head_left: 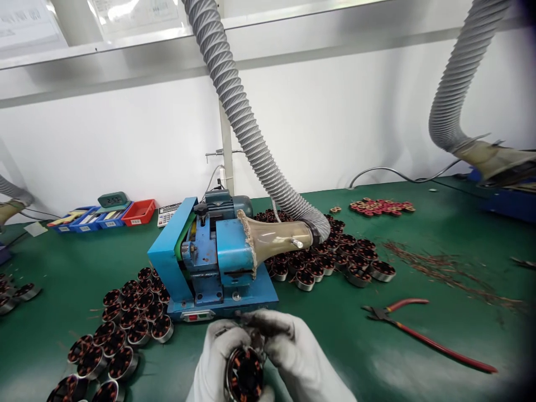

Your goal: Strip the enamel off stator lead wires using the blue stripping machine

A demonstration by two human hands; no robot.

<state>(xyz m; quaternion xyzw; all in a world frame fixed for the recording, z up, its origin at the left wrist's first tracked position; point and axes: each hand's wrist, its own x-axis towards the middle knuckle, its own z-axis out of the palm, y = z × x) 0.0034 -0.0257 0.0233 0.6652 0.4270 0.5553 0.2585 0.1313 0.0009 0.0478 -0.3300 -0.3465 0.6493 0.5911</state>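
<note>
In white gloves with darkened fingertips, both hands meet low in the centre, in front of the blue machine (234, 251). My left hand (215, 357) is closed around a motor stator (245, 373), a ring with a black slotted core and copper windings facing up. My right hand (288, 349) has thumb and fingers pinched together at the stator's upper edge. What sits between those fingertips is too small and blurred to make out. Just beyond them are the machine's front edge and its red and green switch (198, 316).
Similar stators stand in groups left (138, 312) and right (310, 268) of the machine. Red-handled cutters (419, 329) and loose copper wires (444, 268) lie to the right. A grey hose (247, 111) joins the machine's clear funnel (280, 237). Behind are reddish rings (381, 206) and a red bin (139, 212).
</note>
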